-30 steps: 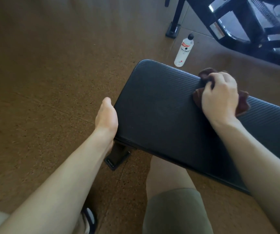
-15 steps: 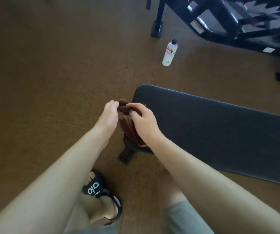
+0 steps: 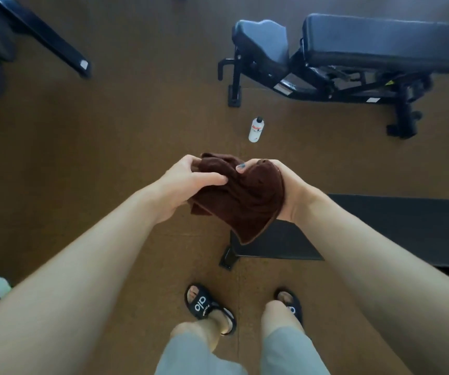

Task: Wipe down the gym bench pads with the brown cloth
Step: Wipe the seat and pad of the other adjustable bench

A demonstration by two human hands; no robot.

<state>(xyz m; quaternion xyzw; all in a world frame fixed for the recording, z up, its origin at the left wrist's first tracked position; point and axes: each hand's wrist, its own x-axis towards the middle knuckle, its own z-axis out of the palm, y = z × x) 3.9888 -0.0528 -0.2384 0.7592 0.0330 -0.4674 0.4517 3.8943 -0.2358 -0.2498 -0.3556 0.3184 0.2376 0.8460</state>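
At mid-frame both hands hold the bunched brown cloth [image 3: 241, 196] in the air. The left hand [image 3: 188, 182] pinches its left side between thumb and curled fingers; the right hand [image 3: 285, 188] cups its right side, fingers curled over the top. The cloth's lower corner hangs over the end of the flat bench pad [image 3: 380, 228] at lower right. A white bottle [image 3: 256, 129] stands on the floor [image 3: 109, 147] above the hands, and a second bench [image 3: 353, 52] fills the upper right.
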